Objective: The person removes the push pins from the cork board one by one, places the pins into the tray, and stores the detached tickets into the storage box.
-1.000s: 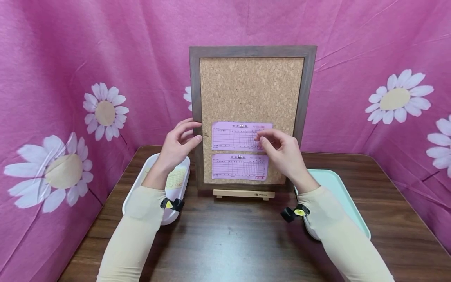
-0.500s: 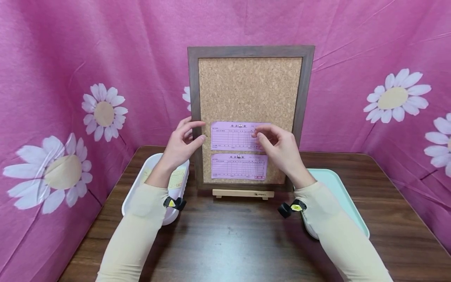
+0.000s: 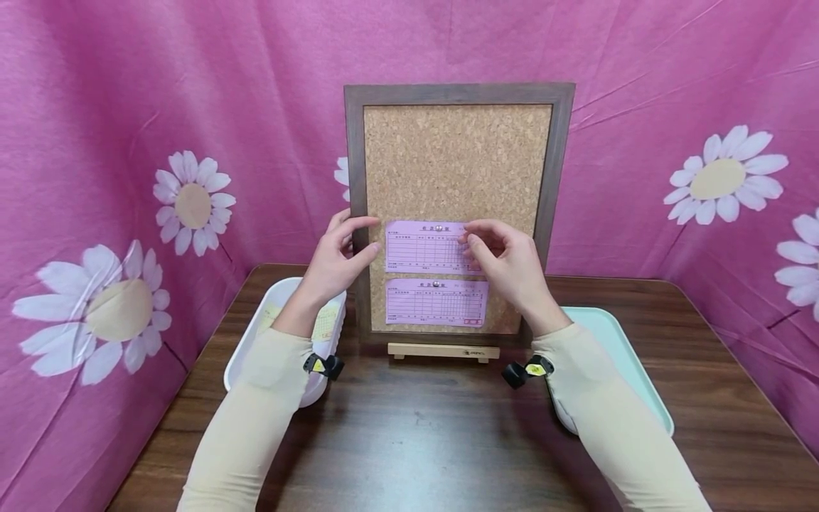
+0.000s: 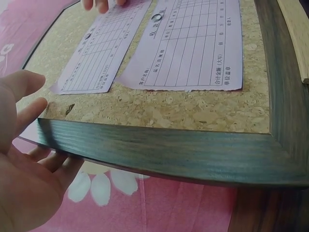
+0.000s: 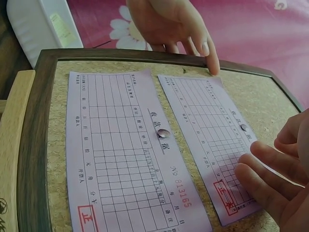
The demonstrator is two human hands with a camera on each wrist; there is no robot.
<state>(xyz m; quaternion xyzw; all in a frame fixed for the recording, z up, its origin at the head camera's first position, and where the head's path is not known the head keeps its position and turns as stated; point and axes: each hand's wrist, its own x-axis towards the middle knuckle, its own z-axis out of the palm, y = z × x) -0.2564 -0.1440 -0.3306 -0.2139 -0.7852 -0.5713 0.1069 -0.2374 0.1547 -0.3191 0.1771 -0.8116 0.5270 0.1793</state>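
Observation:
Two purple receipt slips, an upper one and a lower one, hang on a framed cork board. A round shiny thumbtack is in the lower slip; another thumbtack is in the upper. My left hand reaches around the board's left frame, with thumb and index in front and other fingers behind. Its fingertips are close to the upper slip's left edge. My right hand is at that slip's right part, fingers loosely bent, covering its upper right corner. I see nothing held in either hand.
The board leans on a small wooden easel. A white tray with yellow slips stands left, partly under my left arm. A mint-green tray lies right. A pink flowered curtain hangs behind the brown table.
My left hand has moved slightly right, farther over the frame toward the upper slip. My right hand has shifted slightly left and up along the slip. Both slips stay in place.

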